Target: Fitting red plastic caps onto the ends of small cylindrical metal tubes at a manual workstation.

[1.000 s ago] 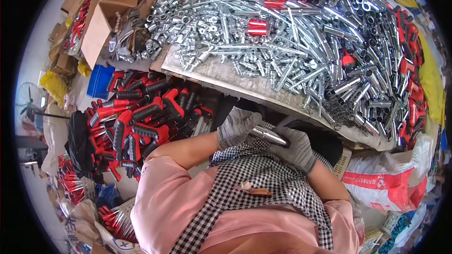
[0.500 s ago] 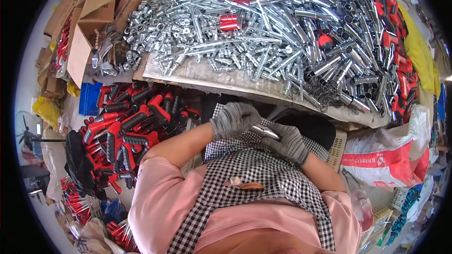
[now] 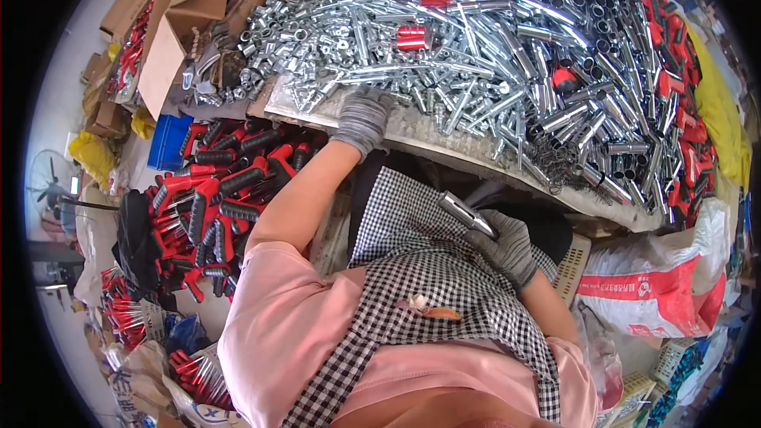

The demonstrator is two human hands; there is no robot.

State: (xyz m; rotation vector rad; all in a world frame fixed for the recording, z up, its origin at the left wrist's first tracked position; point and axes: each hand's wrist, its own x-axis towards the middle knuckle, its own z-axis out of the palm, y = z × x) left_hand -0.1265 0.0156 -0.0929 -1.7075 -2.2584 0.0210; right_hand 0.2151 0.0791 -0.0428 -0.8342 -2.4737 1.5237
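Right hand (image 3: 507,249) holds a chrome tube (image 3: 464,212); left hand (image 3: 365,120) (fingertips hidden): grip unclear.

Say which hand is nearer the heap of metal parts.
Left: the left hand is at the near edge of the heap; the right hand, holding a metal tube, is farther, over the apron.
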